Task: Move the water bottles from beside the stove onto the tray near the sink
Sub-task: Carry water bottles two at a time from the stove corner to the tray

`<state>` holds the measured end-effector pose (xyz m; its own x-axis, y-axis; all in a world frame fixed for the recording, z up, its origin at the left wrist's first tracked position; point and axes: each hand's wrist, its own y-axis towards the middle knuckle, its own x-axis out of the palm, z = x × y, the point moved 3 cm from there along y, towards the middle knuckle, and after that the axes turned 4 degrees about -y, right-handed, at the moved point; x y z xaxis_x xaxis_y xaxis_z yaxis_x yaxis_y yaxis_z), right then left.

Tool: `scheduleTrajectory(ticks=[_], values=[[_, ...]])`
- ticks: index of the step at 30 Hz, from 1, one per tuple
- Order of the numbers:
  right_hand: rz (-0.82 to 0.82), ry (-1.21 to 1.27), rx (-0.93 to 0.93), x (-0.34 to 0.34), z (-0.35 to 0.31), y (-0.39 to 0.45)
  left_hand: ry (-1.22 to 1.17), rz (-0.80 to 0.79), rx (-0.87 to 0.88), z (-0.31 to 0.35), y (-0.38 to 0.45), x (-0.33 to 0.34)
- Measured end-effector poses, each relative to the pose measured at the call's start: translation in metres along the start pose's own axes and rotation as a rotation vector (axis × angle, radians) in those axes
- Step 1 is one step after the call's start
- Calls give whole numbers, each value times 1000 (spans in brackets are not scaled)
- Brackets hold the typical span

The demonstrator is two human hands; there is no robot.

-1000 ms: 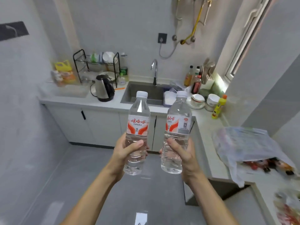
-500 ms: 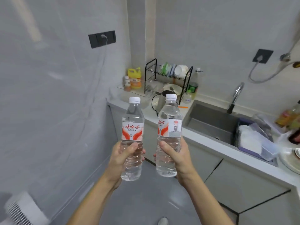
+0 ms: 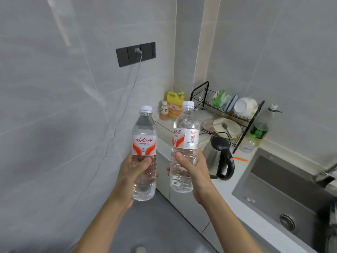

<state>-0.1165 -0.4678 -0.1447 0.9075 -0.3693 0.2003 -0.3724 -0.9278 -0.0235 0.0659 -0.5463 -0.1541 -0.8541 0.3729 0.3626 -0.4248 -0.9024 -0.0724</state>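
I carry two clear water bottles with white caps and red-and-white labels, both upright in front of me. My left hand (image 3: pixel 130 173) grips the left bottle (image 3: pixel 144 141) round its lower half. My right hand (image 3: pixel 194 168) grips the right bottle (image 3: pixel 185 136) the same way. Both bottles hang in the air over the floor, just short of the counter's left end. A clear tray (image 3: pixel 160 123) lies on the counter corner behind them, beside a yellow jug (image 3: pixel 175 104). The steel sink (image 3: pixel 284 187) is at the right.
A steel kettle with a black handle (image 3: pixel 219 158) stands on the counter right of my right hand. Behind it is a black dish rack (image 3: pixel 226 114) with plates and bowls, and a green bottle (image 3: pixel 260 126). A tiled wall with a socket strip (image 3: pixel 135 53) fills the left.
My view has swung left and come closer to the counter's left end. The kettle and dish rack now loom larger to the right. Both hands still hold their bottles the same way.
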Motion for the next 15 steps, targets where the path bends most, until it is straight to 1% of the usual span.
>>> scheduleTrajectory(ticks=[5, 9, 12, 15], values=[[85, -34, 32, -9, 10, 105, 59, -32, -46, -14, 115, -6], [191, -124, 45, -18, 16, 192, 139, -114, -73, -17, 220, -6], [262, -112, 30, -28, 13, 246, 155, -147, -95, -15, 285, 0], [325, -110, 17, -42, 15, 289, 224, -161, -80, -13, 339, 12]])
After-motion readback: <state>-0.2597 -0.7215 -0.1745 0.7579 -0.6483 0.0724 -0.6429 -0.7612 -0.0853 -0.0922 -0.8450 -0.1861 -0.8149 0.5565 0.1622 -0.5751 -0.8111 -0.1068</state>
